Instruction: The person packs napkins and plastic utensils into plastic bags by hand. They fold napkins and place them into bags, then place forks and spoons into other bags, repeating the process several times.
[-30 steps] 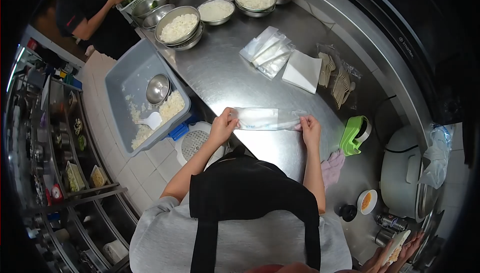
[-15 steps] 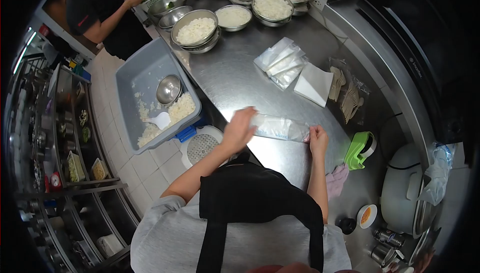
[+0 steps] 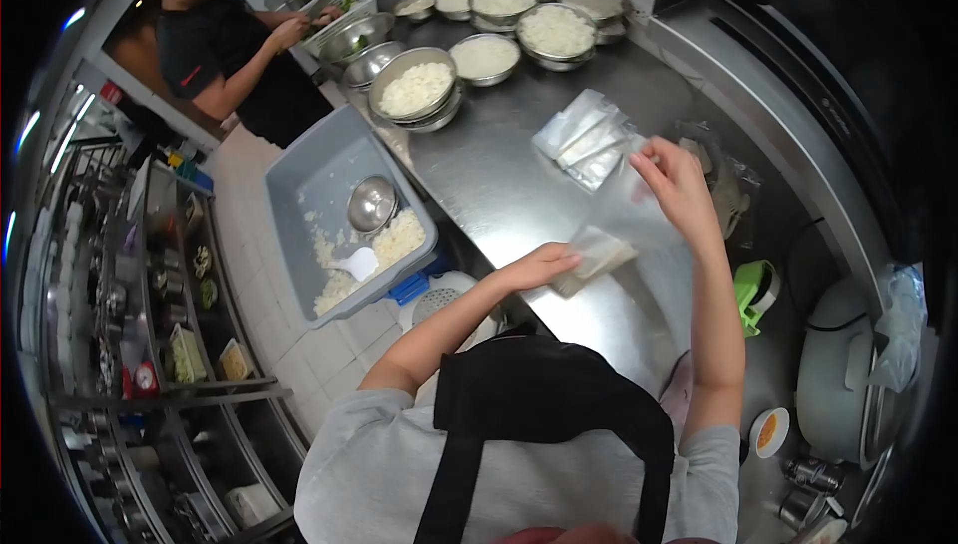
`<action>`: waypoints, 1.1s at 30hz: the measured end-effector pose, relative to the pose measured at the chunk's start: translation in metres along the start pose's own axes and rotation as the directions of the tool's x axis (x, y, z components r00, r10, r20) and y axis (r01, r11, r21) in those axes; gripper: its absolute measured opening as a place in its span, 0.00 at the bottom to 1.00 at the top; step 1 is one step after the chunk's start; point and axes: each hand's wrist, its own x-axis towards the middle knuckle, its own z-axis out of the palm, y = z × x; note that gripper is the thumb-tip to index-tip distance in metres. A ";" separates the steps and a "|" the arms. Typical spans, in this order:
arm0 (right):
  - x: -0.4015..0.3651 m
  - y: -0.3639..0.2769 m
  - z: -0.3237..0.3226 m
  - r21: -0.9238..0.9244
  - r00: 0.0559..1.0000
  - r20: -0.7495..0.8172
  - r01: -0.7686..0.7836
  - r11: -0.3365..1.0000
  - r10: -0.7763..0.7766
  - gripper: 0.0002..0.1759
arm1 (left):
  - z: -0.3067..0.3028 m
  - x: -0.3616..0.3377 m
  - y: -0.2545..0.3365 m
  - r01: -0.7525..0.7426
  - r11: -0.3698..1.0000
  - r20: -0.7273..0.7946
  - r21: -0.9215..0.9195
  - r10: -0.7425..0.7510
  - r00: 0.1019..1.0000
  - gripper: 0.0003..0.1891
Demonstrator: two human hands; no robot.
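Observation:
My right hand point(image 3: 675, 183) is raised over the steel table, its fingers closed on the upper end of a clear plastic bag point(image 3: 639, 207). At the bag's lower end, my left hand point(image 3: 544, 266) pinches the corner of a pale, flat packet point(image 3: 599, 257), blurred by motion; whether it lies inside the bag is unclear. Just beyond my hands lies a fanned stack of clear bags point(image 3: 587, 140). Wrapped wooden cutlery point(image 3: 733, 200) is partly behind my right hand.
Bowls of rice point(image 3: 484, 57) crowd the table's far end. A grey tub point(image 3: 299, 245) with rice, a metal bowl and a paddle stands left. A green tape dispenser point(image 3: 750, 296) and a large pot point(image 3: 836, 384) are right. A person point(image 3: 239, 55) works at far left.
My right hand has risen and moved away from me, lifting the bag off the table. My left hand has moved right to the packet. The whole view has shifted slightly.

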 end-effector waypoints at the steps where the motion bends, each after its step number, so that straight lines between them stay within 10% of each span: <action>1: 0.011 -0.003 -0.008 0.096 0.996 0.093 0.006 0.995 -0.015 0.17 | 0.003 -0.006 0.002 0.062 0.971 -0.036 -0.231 -0.072 0.997 0.21; 5: 0.028 0.037 -0.003 0.630 0.974 0.210 -0.197 0.751 0.079 0.21 | 0.006 -0.019 0.015 -0.020 0.806 -0.039 -0.592 -0.003 0.999 0.26; 28: -0.022 0.003 0.066 0.652 0.951 0.283 -0.099 0.752 -0.120 0.07 | 0.006 -0.018 0.014 -0.154 0.646 -0.122 -0.748 0.095 0.988 0.26; 33: -0.023 -0.008 0.064 0.618 0.998 0.056 -0.011 0.786 -0.030 0.06 | 0.007 -0.031 0.030 -0.282 0.695 -0.228 -0.662 0.173 0.958 0.23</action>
